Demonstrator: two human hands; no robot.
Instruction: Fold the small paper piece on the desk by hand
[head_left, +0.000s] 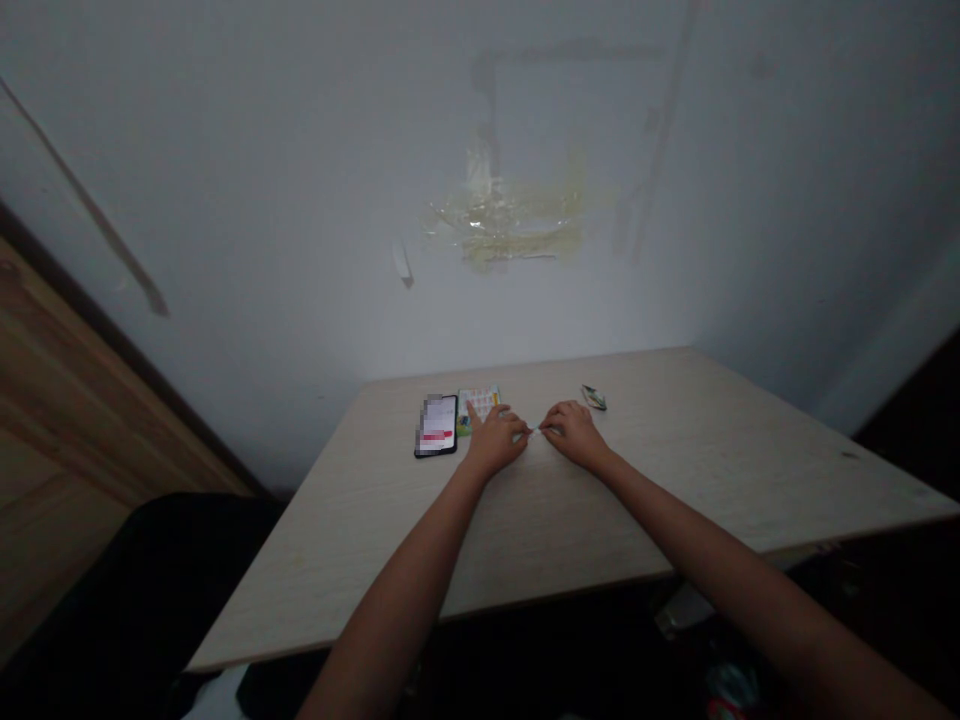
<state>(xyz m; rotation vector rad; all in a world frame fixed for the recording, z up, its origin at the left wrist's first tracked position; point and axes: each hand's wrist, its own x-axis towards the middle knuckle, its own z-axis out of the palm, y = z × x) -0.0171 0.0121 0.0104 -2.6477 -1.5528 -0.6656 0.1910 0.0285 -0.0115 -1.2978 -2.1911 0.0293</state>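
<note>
Between my two hands is a small white piece [535, 431], too small to make out its kind. My left hand [496, 440] pinches its left end, with other fingers spread toward a printed card or packet [478, 401] that lies partly under them. From the right, my right hand [576, 432] pinches the other end, its fingers curled together. A phone [438, 427] with a lit screen lies just left of the printed card. Behind my right hand rests a small crumpled wrapper [594, 397].
The pale wooden table [555, 540] stands against a grey wall [315, 200] with peeling clear tape [517, 225] on it. A wooden panel [75, 400] and a dark, hard-to-see object [172, 580] are at the left. Dim items lie below the table's front edge.
</note>
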